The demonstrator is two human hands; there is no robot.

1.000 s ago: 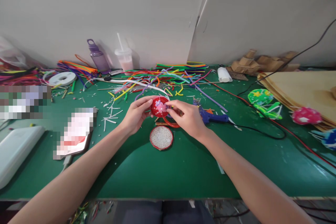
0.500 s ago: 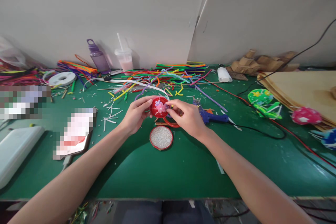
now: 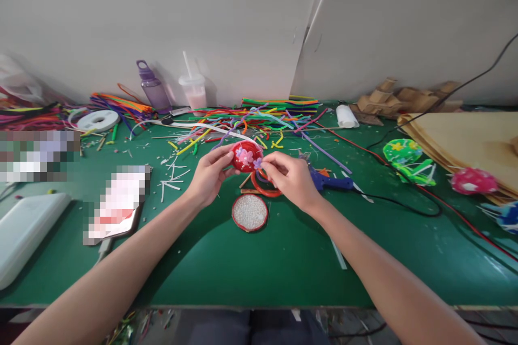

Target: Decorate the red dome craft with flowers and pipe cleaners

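My left hand (image 3: 209,173) grips the left edge of a round red disc (image 3: 243,166) between thumb and fingers, its decorated face tilted up toward me. A pink flower (image 3: 246,157) with a white bead and small purple flowers sit on it. At the disc's right edge, my right hand (image 3: 292,177) pinches a small purple flower (image 3: 257,163) that touches or nearly touches the disc. Just below lies a round red-rimmed dish (image 3: 248,230) full of small white beads (image 3: 250,211). An orange-red ring (image 3: 267,192) rests on the table beneath my hands.
A blue glue gun (image 3: 334,181) with a black cord lies right of my right hand. Loose pipe cleaners (image 3: 243,118) spread along the back, near a purple bottle (image 3: 156,91) and a drink cup (image 3: 194,94). A phone (image 3: 121,199) and a white power bank (image 3: 34,232) occupy the left.
The disc has turned slightly and risen a little, showing more of its face. My right fingers have shifted slightly right, and the purple flower in them now shows clearly.
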